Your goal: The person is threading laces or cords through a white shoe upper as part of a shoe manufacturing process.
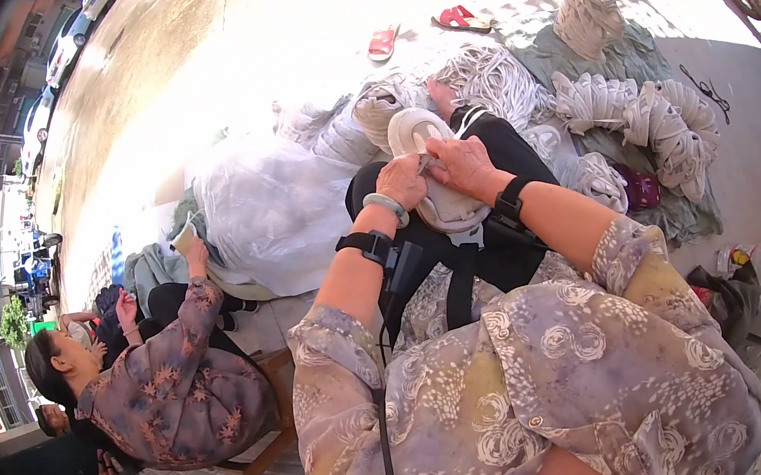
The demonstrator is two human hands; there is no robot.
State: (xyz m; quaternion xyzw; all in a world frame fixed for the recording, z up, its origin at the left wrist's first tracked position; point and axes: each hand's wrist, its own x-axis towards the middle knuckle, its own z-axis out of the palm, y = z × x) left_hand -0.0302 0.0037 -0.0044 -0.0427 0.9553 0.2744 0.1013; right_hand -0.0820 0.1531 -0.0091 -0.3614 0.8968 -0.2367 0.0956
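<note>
Head view, your hands: Your left hand (404, 181) and right hand (459, 165) meet on your lap, both gripping a pale grey fabric slipper upper with a white sole (435, 177).
Left hand: clenched on the slipper's near edge, a pale green bangle (386, 209) at the wrist.
Right hand: pinching the fabric just beside the left; whether it holds a needle I cannot tell.
Handling: the slipper looks light and soft, likely to fold; take hold at the stiffer sole rim.
Beyond your hands: bundles of white cord (618, 105) heaped on a green cloth.
Left of your hands: a bulging clear plastic bag (271, 209), unlabelled.
Far beyond: red sandals (463, 18) on sunlit pavement.
Lower left: a seated person in a floral blouse (175, 389) at work.
</note>
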